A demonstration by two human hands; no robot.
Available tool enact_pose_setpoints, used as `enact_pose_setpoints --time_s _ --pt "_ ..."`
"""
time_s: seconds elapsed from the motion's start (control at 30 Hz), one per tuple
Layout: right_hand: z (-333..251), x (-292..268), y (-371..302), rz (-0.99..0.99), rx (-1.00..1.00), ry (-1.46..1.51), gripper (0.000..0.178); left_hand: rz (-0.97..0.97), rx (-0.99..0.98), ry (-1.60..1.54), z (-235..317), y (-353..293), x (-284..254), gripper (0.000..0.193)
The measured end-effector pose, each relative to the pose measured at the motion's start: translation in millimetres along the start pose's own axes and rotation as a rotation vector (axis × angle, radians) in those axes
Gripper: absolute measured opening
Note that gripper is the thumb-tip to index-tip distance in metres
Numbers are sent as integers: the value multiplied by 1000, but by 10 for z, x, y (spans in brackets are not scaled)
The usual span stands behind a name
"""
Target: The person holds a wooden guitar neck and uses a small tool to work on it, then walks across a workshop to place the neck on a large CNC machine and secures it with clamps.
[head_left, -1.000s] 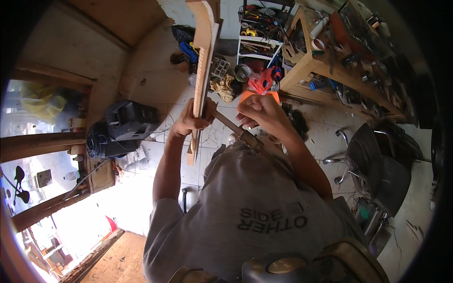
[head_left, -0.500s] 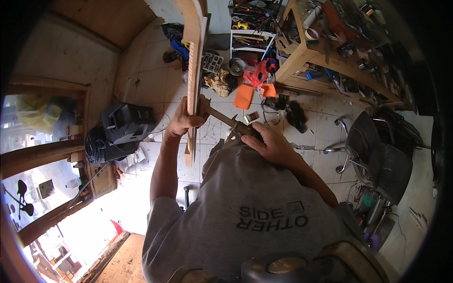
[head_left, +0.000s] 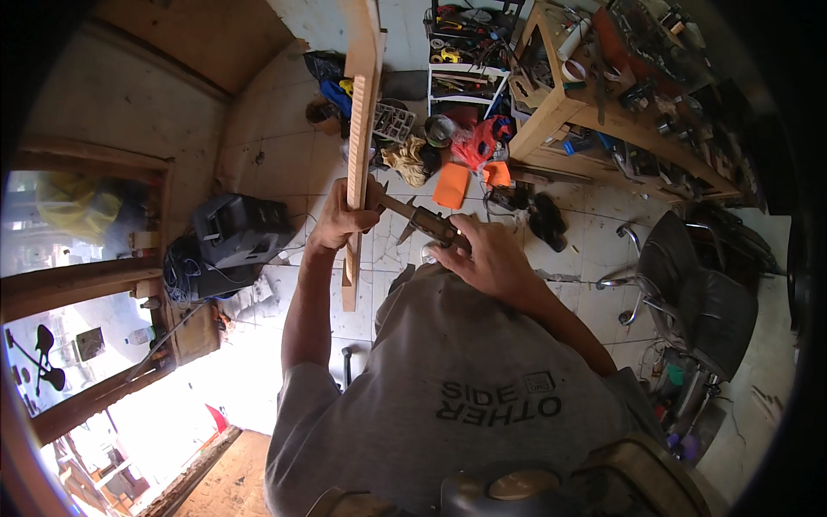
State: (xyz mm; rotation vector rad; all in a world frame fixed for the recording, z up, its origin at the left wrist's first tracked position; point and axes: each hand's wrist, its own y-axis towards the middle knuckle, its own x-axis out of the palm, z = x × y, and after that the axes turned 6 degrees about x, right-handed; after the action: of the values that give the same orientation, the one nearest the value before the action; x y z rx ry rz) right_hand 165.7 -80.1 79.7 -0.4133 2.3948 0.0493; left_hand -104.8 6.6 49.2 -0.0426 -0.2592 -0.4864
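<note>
My left hand is wrapped round a long pale wooden piece. The wood stands nearly lengthwise in front of me, with a row of small notches along one edge and a slot near its lower end. In my right hand is a caliper, held by its sliding body with thumb and fingers. Its beam slopes up and left toward the left hand, and its jaws stand apart. The beam's far end lies close to the left fingers; whether it touches the wood cannot be made out.
A wooden workbench loaded with tools stands at the far right, beside a white tool rack. Orange pieces and bags lie on the tiled floor. At right is a dark office chair; at left, a black case.
The caliper has turned so more of its body and jaws show, and its sliding part sits nearer the left hand. The wooden piece has swung slightly and shows its edge more.
</note>
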Motion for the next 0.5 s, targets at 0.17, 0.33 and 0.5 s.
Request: enact_pose_setpoints --time_s 0.17,0.33,0.5 --pt "-90 -95 99 22 57 -44 39 19 0 -5 19 3 52 26" --pt "77 -143 105 196 9 -146 39 86 -21 105 137 -37 202 38" --pt "207 -292 165 321 -21 -198 39 170 -110 186 92 -157 143 38"
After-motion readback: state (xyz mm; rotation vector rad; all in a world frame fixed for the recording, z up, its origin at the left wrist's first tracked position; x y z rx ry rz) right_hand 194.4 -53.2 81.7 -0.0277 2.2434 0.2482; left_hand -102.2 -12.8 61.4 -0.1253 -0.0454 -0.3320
